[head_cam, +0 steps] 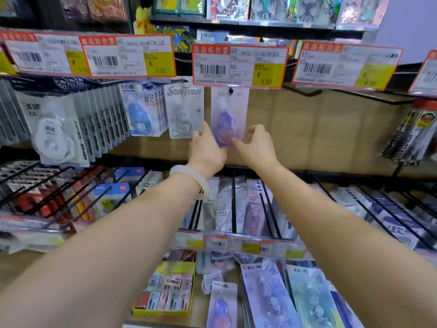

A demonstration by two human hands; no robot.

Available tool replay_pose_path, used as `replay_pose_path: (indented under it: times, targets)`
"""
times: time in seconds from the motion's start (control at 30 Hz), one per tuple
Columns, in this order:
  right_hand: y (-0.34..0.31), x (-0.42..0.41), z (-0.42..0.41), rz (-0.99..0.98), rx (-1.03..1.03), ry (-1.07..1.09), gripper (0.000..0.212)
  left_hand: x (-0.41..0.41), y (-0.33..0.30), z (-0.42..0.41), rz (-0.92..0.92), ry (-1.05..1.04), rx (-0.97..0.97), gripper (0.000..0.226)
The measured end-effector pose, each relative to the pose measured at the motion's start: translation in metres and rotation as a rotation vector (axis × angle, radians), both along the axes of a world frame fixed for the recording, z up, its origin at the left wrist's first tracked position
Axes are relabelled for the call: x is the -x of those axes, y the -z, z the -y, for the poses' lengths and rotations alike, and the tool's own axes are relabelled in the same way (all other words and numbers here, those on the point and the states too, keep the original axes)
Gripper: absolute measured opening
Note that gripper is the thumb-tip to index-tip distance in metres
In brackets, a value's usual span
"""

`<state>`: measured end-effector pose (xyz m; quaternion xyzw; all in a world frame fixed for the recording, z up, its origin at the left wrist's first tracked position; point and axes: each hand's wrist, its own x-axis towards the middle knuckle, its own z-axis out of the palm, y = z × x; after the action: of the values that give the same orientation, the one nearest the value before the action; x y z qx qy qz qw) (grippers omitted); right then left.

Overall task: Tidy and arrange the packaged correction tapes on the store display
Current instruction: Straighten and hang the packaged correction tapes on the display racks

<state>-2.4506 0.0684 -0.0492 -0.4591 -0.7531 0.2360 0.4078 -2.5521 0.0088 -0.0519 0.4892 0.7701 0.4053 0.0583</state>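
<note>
A purple correction tape pack (228,117) hangs on a peg under the middle price tag (238,65); the left hand (207,147) touches its lower left edge, fingers straight; the right hand (254,144) pinches its lower right corner, grip clamped on the pack; a white bangle (191,177) circles the left wrist; more packs (142,110) hang to the left.

One head-worn camera looks forward and slightly down along both outstretched arms; it sits close to the display, the left hand (208,150) and right hand (255,147) near centre, shelves surrounding.
</note>
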Motion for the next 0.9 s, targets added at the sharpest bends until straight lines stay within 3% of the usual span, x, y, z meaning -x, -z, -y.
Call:
replay_pose_path:
  times: [0.1,0.27,0.43,0.63,0.83,0.9]
  targets:
    - [0.008,-0.006,0.013,0.184,-0.044,0.000,0.049,-0.005,0.006,0.014,-0.161,-0.023,0.147,0.082]
    - [0.017,-0.013,0.050,0.403,-0.227,-0.013,0.043,-0.009,0.014,0.047,-0.485,0.025,0.272,0.063]
    - [0.030,-0.013,0.095,0.393,-0.397,0.010,0.037,-0.017,0.020,0.090,-0.617,0.095,0.185,0.050]
    - [0.076,-0.023,0.140,0.188,-0.458,0.030,0.019,-0.024,0.060,0.141,-0.687,0.242,0.050,0.046]
    - [0.136,-0.052,0.182,0.271,-0.389,0.005,0.024,-0.026,0.112,0.172,-0.844,0.402,-0.018,0.050]
    - [0.158,-0.062,0.193,0.334,-0.325,-0.004,0.022,-0.030,0.131,0.179,-0.834,0.454,0.043,0.050]
